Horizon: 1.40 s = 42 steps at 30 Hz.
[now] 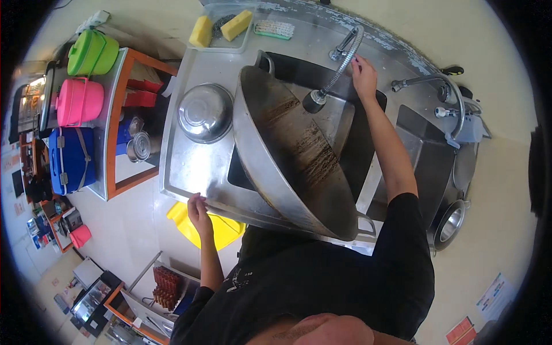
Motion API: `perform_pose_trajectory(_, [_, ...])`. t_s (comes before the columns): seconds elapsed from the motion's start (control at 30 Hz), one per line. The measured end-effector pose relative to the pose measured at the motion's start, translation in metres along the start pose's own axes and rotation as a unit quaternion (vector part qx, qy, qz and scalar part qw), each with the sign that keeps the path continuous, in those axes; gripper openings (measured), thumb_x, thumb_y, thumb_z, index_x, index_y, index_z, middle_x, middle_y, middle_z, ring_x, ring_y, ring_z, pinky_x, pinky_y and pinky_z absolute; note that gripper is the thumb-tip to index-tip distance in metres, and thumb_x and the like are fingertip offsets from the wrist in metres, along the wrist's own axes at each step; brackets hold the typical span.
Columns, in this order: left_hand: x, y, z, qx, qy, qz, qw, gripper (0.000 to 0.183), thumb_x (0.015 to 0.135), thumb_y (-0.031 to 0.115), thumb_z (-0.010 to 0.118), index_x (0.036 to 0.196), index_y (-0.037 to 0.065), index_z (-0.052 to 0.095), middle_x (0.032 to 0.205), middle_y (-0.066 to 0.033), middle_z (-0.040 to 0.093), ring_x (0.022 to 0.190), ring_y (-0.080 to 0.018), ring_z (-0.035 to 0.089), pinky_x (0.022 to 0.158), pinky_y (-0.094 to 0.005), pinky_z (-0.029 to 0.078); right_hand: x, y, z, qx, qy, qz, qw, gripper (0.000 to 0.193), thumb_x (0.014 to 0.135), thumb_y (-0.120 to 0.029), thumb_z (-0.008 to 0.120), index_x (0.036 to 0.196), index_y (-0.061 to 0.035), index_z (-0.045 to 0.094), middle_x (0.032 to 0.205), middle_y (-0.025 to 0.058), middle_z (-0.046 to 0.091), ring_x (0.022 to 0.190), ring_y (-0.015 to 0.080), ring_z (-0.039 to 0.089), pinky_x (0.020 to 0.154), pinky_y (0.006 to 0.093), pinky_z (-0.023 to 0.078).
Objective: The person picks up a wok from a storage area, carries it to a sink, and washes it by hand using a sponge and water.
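Observation:
A very large metal pan (253,144) with loop handles rests tilted across the sink basin (362,144). Brown residue marks its inside. Above it hangs the black spray head (314,101) of a coiled-hose faucet (348,54). My right hand (364,77) reaches to the faucet's base, fingers closed at its handle, which they mostly hide. By the front edge of the steel counter, my left hand (199,215) hangs with loosely bent fingers and nothing visible in it. An upturned shiny metal bowl (206,113) sits on the counter left of the pan.
At the back left, a clear tub (244,47) holds yellow sponges and a dark scourer, beside a scrub brush (275,29). A second faucet (428,83) and basin (425,135) lie to the right. Coloured coolers (73,161) top a left shelf; something yellow (221,233) stands below the counter.

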<state>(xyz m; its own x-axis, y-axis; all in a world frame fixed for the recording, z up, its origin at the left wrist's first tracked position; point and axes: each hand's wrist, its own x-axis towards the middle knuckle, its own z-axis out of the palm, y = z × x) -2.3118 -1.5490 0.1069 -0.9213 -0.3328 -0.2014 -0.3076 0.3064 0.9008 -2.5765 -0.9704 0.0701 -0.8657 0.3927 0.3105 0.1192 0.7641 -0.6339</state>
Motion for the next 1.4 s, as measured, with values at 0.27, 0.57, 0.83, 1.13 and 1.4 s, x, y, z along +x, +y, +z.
perform_pose_trajectory(0.27, [-0.002, -0.007, -0.009, -0.006, 0.05, -0.016, 0.999, 0.021, 0.102, 0.009, 0.045, 0.115, 0.0, 0.059, 0.092, -0.0062, 0.06, 0.078, -0.0109, 0.056, 0.071, -0.0245, 0.046, 0.037, 0.015, 0.003, 0.049, -0.076, 0.103, 0.991, 0.036, 0.094, -0.035, 0.064, 0.111, -0.0037, 0.069, 0.093, 0.0161, 0.072, 0.067, 0.0271, 0.069, 0.068, 0.0374, 0.053])
perform_pose_trajectory(0.57, [0.194, 0.129, 0.102, -0.042, -0.058, 0.204, 0.976, 0.019, 0.097, 0.01, 0.058, 0.112, 0.002, 0.065, 0.104, -0.0068, 0.067, 0.098, -0.0136, 0.063, 0.085, -0.0268, 0.049, -0.063, -0.017, -0.027, 0.183, -0.097, 0.155, 0.966, 0.036, 0.099, -0.027, 0.059, 0.127, -0.0045, 0.057, 0.1, 0.0096, 0.067, 0.081, 0.0137, 0.062, 0.074, 0.0285, 0.05])
perform_pose_trajectory(0.83, [0.389, 0.204, 0.275, 0.201, 0.006, 0.371, 0.906, 0.044, 0.083, 0.025, 0.071, 0.122, 0.007, 0.06, 0.111, -0.0119, 0.068, 0.103, -0.0312, 0.065, 0.09, -0.0422, 0.051, -0.12, -0.086, -0.121, 0.137, -0.281, 0.166, 0.935, 0.021, 0.099, -0.013, 0.058, 0.117, -0.0046, 0.064, 0.097, 0.0033, 0.067, 0.082, 0.0101, 0.061, 0.076, 0.0259, 0.049])
perform_pose_trajectory(1.13, [0.355, 0.26, 0.215, 0.177, -0.14, 0.373, 0.9, 0.033, 0.079, 0.027, 0.07, 0.096, 0.0, 0.063, 0.085, -0.0166, 0.064, 0.077, -0.0323, 0.065, 0.071, -0.04, 0.052, -0.12, -0.136, -0.167, 0.129, -0.22, 0.13, 0.958, 0.019, 0.095, -0.006, 0.059, 0.113, -0.0051, 0.066, 0.102, 0.0064, 0.067, 0.092, 0.0135, 0.064, 0.079, 0.0264, 0.049])
perform_pose_trajectory(1.4, [0.215, 0.336, 0.201, -0.021, -0.548, 0.357, 0.756, 0.026, 0.086, 0.012, 0.067, 0.111, 0.002, 0.063, 0.101, -0.012, 0.064, 0.088, -0.023, 0.064, 0.077, -0.033, 0.052, -0.027, -0.264, -0.098, 0.146, -0.158, -0.2, 0.956, 0.066, 0.079, -0.014, 0.076, 0.139, -0.0114, 0.049, 0.135, 0.0185, 0.05, 0.126, 0.0358, 0.05, 0.104, 0.0417, 0.042])
